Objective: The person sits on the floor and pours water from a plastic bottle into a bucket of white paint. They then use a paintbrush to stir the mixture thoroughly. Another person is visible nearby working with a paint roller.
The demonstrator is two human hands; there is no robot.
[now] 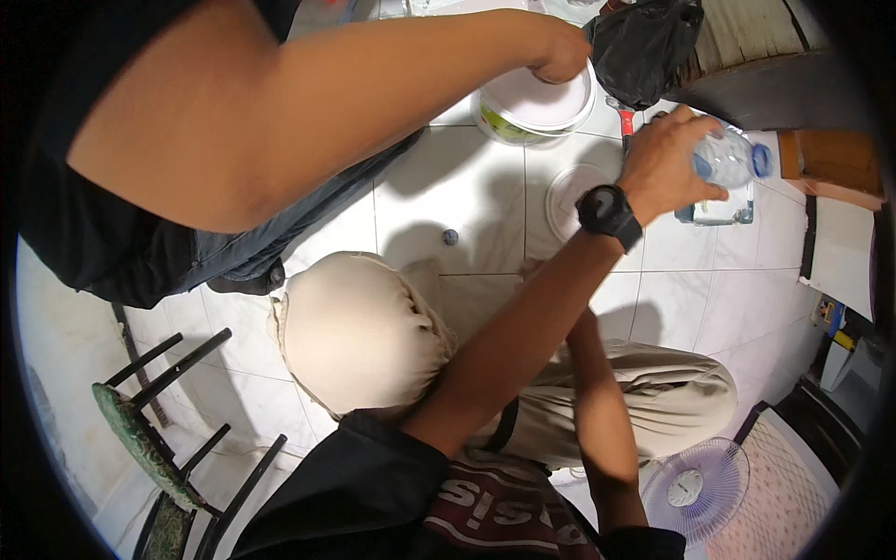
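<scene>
My left hand (658, 163), with a black watch on its wrist, reaches across to the right. Its fingers and thumb are around a clear plastic bottle (724, 159) that lies tilted, its blue-capped end pointing right. A white and green pack (735, 207) is just below the bottle. My right hand (533, 269) is mostly hidden behind my left forearm, so its fingers cannot be made out. A round whitish lid (562, 203) lies on the tiles beside my left wrist. At the top, another person's hand (563, 51) is on a white-lidded tub (532, 103).
A small blue round piece (450, 237) lies on the tiled floor. A black plastic bag (646, 47) and a red-and-black tool (625, 119) are beyond my left hand. A green-seated stool (140, 439) lies at left; a fan (686, 487) stands lower right.
</scene>
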